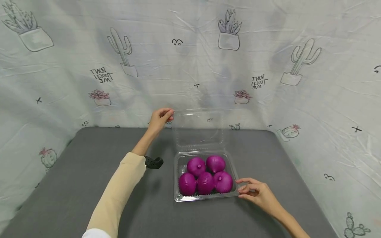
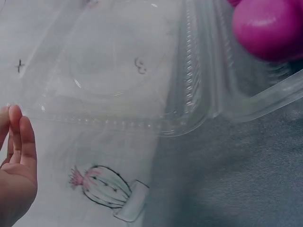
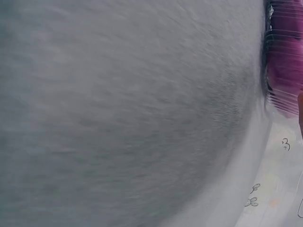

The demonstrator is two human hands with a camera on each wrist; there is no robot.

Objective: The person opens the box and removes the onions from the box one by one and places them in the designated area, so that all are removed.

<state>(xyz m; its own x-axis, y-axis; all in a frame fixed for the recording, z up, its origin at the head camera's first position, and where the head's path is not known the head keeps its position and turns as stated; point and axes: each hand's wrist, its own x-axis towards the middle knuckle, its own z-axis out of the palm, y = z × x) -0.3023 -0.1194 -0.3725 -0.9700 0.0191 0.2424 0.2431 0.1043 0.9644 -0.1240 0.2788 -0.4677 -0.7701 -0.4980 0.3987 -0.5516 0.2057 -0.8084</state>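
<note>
A clear plastic clamshell box (image 1: 177, 195) sits on the grey table with several purple onions (image 1: 205, 182) in its base. Its hinged lid (image 1: 198, 129) stands raised behind the base. My left hand (image 1: 160, 119) pinches the lid's upper left corner between thumb and fingers. In the left wrist view that hand (image 2: 19, 165) is at the far edge of the lid (image 2: 109, 66). At the base's front right corner, the fingers and thumb of my right hand (image 1: 258, 194) pinch the rim. Only a sliver of a right finger (image 3: 300, 111) shows in the right wrist view.
The grey tabletop (image 1: 74, 185) spreads around the box on both sides. A pale cloth (image 1: 196, 66) printed with cacti and lettering hangs behind and along the sides. A dark strap (image 1: 153, 162) is on the left wrist, by the beige sleeve (image 1: 119, 188).
</note>
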